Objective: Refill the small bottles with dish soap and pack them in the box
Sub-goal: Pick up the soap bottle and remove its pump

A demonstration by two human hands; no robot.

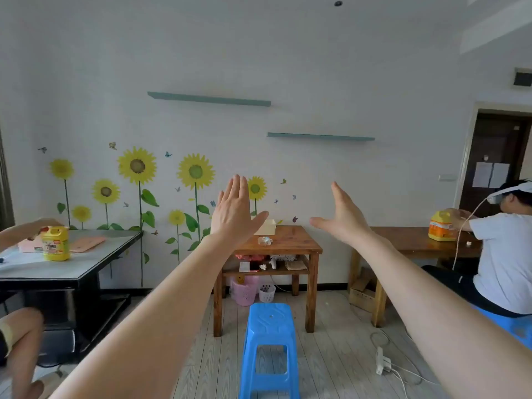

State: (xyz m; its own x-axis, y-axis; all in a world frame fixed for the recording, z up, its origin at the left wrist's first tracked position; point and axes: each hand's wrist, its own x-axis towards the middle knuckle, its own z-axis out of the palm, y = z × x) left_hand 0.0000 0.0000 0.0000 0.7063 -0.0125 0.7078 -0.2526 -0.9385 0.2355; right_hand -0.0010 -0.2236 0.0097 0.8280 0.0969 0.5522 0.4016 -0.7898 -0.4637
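Your 2 bare forearms reach forward from the bottom corners. Your left hand (233, 214) and right hand (344, 221) are raised in the air, flat, fingers straight, thumbs pointing toward each other, holding nothing. Below them a blue stool (269, 338) stands before a wooden table (290, 246). On it sits a pale box (269, 227), partly hidden behind your left hand, with a small clear clump (264, 241) just in front; you cannot tell if it is bottles. 1 yellow soap jug (55, 243) stands on the grey table (95, 254) at left, 1 orange jug (440, 226) at right beside a seated person (501, 249).
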